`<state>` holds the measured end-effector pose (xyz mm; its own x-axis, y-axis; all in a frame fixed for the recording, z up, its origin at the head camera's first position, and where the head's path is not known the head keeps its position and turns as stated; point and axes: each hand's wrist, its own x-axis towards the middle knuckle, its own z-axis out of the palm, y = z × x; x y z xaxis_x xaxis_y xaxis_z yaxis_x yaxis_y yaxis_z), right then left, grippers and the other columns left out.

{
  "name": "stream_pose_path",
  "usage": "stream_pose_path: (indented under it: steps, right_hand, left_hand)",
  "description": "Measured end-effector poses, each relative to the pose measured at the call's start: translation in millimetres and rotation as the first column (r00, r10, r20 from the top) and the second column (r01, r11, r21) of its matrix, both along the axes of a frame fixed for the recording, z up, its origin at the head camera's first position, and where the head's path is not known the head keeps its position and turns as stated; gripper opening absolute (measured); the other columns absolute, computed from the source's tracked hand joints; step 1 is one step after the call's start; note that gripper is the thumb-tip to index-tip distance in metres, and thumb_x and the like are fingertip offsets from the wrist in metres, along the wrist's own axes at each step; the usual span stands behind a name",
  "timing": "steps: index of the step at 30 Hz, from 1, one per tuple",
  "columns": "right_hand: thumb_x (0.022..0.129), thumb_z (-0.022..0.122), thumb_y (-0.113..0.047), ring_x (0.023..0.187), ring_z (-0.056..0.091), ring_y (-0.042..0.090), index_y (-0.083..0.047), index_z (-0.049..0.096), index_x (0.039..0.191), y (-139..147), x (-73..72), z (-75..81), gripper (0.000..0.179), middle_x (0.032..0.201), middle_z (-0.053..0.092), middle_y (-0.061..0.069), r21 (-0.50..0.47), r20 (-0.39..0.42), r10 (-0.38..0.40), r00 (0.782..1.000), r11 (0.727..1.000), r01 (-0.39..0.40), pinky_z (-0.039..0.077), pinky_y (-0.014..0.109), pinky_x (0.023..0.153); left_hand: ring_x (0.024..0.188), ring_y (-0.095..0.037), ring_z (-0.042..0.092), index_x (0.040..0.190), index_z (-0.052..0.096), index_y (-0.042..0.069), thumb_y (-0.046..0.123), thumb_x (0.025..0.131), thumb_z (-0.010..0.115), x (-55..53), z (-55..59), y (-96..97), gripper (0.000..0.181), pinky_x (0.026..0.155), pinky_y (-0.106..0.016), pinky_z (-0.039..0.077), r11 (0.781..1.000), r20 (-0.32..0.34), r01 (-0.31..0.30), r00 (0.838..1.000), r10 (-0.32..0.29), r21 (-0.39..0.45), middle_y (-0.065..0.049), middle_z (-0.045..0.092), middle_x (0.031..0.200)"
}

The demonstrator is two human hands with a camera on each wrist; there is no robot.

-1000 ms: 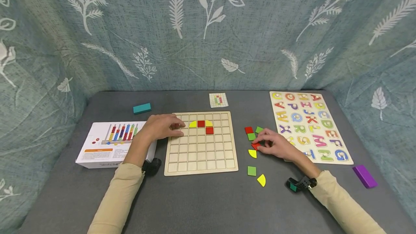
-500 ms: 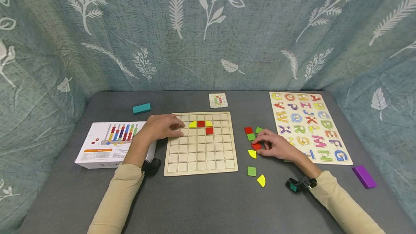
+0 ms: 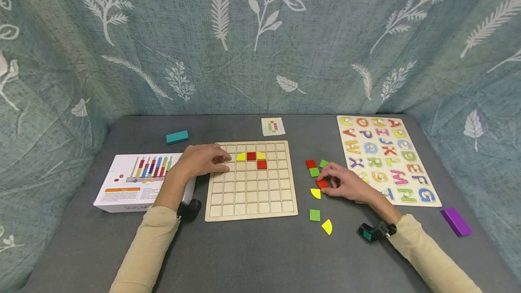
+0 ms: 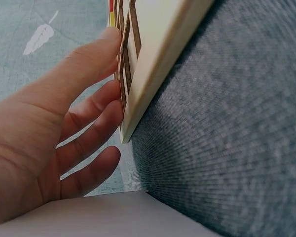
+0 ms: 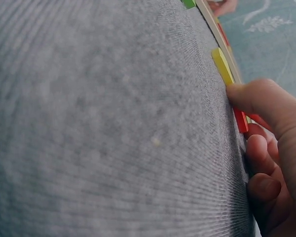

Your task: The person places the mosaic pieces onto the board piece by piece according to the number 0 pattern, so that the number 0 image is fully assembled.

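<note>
In the head view my left hand [image 3: 203, 157] rests with relaxed fingers at the upper left of a wooden grid board [image 3: 252, 198]. The left wrist view shows its thumb and fingertips [image 4: 113, 106] at the board's edge, holding nothing. Two yellow quarter-circle tiles flank a red square tile [image 3: 251, 156] on the board, with another red square [image 3: 262, 164] below the right one. Right of the board, my right hand [image 3: 343, 182] pinches a red square tile [image 3: 322, 184] between thumb and fingers, low over the table. A yellow quarter-circle tile [image 3: 315, 193] lies beside it.
Loose green tiles [image 3: 314, 215], a red tile [image 3: 311, 164] and another yellow one [image 3: 327, 227] lie nearby. A pattern card [image 3: 273, 126] sits behind the board. Around are an abacus box [image 3: 122, 193], a teal block [image 3: 177, 137], an alphabet board [image 3: 392, 162] and a purple block [image 3: 456, 221].
The red square between my right fingers has turned slightly and more of it shows. My left hand stays in place on the board.
</note>
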<state>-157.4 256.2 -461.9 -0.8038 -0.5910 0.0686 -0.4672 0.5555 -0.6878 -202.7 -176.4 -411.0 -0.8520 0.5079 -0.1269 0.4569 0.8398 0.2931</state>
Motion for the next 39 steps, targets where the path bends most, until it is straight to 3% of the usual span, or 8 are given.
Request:
stream_pose_path:
  steps: [9,16,25,30,39]
  right_hand:
    - [0.084,0.076,-0.016,0.065,0.044,0.000,-0.017,0.072,0.111,4,-1.6,-0.6,0.027,0.107,0.056,0.000,-0.006,-0.004,0.024,1.000,1.000,-0.024,0.040,0.018,0.060]
    - [0.084,0.076,-0.019,0.064,0.045,0.000,-0.018,0.073,0.111,4,-2.0,-0.5,0.027,0.105,0.055,-0.001,-0.030,-0.009,0.042,0.999,0.999,-0.042,0.040,0.020,0.059]
    - [0.080,0.076,-0.001,0.061,0.042,0.002,-0.002,0.072,0.105,-6,6.0,15.9,0.025,0.098,0.057,0.010,-0.043,-0.014,0.015,1.000,0.999,-0.015,0.036,0.017,0.058]
    - [0.081,0.077,-0.006,0.062,0.042,0.002,-0.007,0.073,0.106,3,-1.7,-1.7,0.026,0.098,0.058,0.008,-0.039,-0.009,0.003,1.000,0.999,-0.004,0.036,0.017,0.058]
    - [0.083,0.077,-0.017,0.064,0.045,0.003,-0.019,0.073,0.105,6,-3.9,-3.7,0.022,0.096,0.057,-0.002,-0.078,0.022,0.019,1.000,0.997,-0.017,0.039,0.020,0.059]
  left_hand:
    - [0.085,-0.007,0.059,0.116,0.071,0.029,0.045,0.085,0.071,0.7,0.6,-0.4,0.035,0.066,-0.026,0.038,1.000,0.001,0.001,1.000,-0.001,-0.012,0.010,0.065,0.097]
    - [0.085,-0.008,0.060,0.116,0.071,0.029,0.045,0.085,0.071,1.5,0.7,0.1,0.035,0.067,-0.026,0.039,1.000,0.003,-0.002,1.000,0.002,-0.006,0.010,0.065,0.097]
    - [0.086,-0.008,0.061,0.114,0.072,0.028,0.044,0.084,0.073,1.4,2.1,1.1,0.035,0.068,-0.028,0.040,1.000,-0.006,-0.004,1.000,0.004,0.002,0.010,0.066,0.096]
    - [0.085,-0.008,0.060,0.115,0.072,0.029,0.045,0.084,0.072,1.1,2.3,1.3,0.035,0.068,-0.027,0.040,1.000,-0.004,-0.002,1.000,0.002,0.000,0.010,0.066,0.096]
    - [0.086,-0.008,0.060,0.115,0.072,0.028,0.045,0.084,0.072,0.7,1.6,2.2,0.035,0.068,-0.027,0.041,1.000,0.002,-0.008,1.000,0.008,-0.015,0.009,0.066,0.096]
